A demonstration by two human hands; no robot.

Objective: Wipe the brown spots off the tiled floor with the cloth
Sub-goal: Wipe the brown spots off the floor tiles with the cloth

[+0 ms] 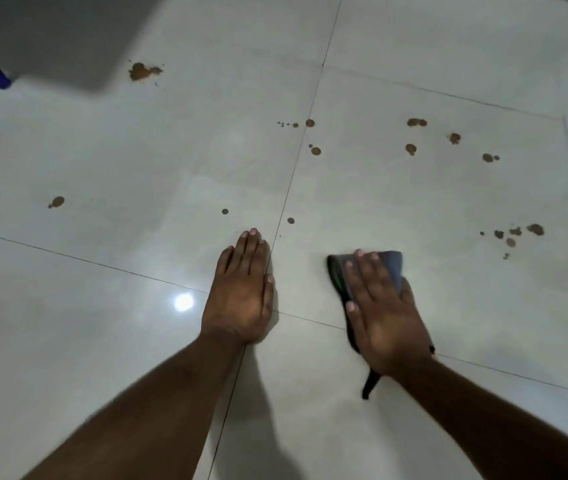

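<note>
1 cloth (393, 268) flat under my right hand (388, 317), fingers straight | my left hand (241, 292) flat on tiled floor (102, 306) | brown spots (316, 151) about twenty, all beyond hands | pale glossy tiles

Two bare arms come in from the bottom. The left hand (241, 292) and right hand (384, 306) wear no rings or gloves, it seems.

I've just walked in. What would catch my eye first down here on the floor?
Brown spots dot the pale glossy tiled floor, the largest an orange-brown splatter at the far left. Near the viewer, the left hand lies flat on bare tile, while the right hand presses flat on a dark blue-grey cloth, short of the nearest spots.
</note>
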